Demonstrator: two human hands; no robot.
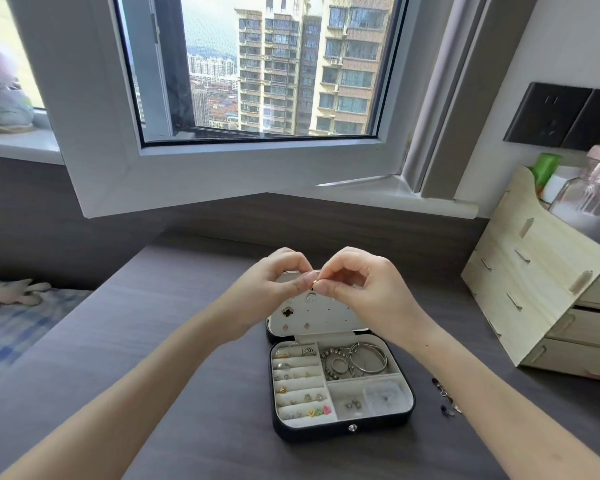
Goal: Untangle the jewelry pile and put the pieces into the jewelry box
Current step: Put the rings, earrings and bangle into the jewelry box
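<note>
Grip: left hand (278, 280), right hand (359, 284) both pinch gold piece (315, 282);
Box: jewelry box (309, 434) open below them, trays nearer

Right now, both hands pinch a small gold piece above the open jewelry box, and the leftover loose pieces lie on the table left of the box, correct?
Not quite. The head view shows the loose pieces on the table right of the jewelry box, not left. The rest holds: the left hand and right hand pinch a small gold piece above the open box.
</note>
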